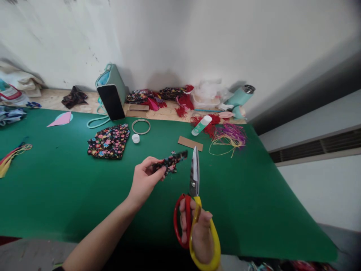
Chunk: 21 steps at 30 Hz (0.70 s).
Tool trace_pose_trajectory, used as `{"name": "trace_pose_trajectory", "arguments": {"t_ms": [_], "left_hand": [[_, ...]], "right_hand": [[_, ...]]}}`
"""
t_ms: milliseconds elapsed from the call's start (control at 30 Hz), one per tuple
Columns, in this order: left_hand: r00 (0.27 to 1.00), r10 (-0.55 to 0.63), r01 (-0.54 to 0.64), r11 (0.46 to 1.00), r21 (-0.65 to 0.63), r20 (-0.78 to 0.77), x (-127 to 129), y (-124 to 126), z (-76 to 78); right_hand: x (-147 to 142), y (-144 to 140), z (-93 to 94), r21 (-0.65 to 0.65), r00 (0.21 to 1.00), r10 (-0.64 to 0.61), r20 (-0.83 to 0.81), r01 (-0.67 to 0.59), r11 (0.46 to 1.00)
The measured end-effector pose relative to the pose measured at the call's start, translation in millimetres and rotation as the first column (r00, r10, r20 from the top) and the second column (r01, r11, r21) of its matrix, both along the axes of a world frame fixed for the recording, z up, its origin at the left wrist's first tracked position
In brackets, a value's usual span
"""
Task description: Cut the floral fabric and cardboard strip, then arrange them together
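Green mat (56,188): left hand (143,180) pinches strip (170,161); right hand (197,229) grips closed scissors (194,177) just beside fingertips; keep strip taut.

A green table (56,188) carries a floral fabric piece (108,142) near its middle. At one o'clock from the fabric lies a metal ring (141,126), with a white cap (135,138) just below it. A cardboard strip (190,143) lies toward three o'clock, beside a glue stick (201,125) and a tangle of coloured threads (229,136). At twelve o'clock, a phone (111,101) leans on a teal bag (114,81). A teal bottle (240,96) lies at two o'clock.
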State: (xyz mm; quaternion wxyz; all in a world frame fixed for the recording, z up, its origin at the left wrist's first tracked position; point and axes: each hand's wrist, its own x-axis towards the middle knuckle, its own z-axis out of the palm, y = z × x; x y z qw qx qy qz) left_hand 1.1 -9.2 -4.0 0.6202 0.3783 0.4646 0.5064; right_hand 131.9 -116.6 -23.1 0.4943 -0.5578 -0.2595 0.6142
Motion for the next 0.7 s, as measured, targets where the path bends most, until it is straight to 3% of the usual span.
{"name": "trace_pose_trajectory", "arguments": {"t_ms": [67,167,300,400,567,700], "left_hand": [[0.998,0.042,-0.042,0.999,0.0,0.054,-0.1,2.2,-0.4],[0.973,0.081,-0.057,0.991,-0.118,0.214,1.0,5.0,0.6],[0.935,0.051,0.037,0.97,-0.239,0.35,3.7,5.0,2.6],[0.915,0.025,0.093,0.958,-0.271,0.404,4.2,4.2,2.2],[0.883,0.009,0.171,0.925,-0.339,0.469,3.4,5.4,-0.3],[0.856,-0.02,0.206,0.93,-0.306,0.517,2.5,8.1,0.6]], "right_hand": [[0.3,1.0,-0.3,0.0,1.0,-0.025,-0.01,0.025,1.0],[0.1,4.4,-1.2,-0.018,0.998,-0.032,0.046,0.033,0.999],[-1.2,7.8,-4.6,-0.079,0.963,-0.014,0.27,0.037,0.996],[-2.3,8.1,-6.1,-0.051,0.943,-0.036,0.33,0.056,0.997],[-2.0,4.3,-5.0,-0.003,0.975,0.002,0.221,-0.002,1.0],[-0.7,-4.1,-12.4,0.211,0.995,0.102,-0.006,-0.098,0.973]]}}
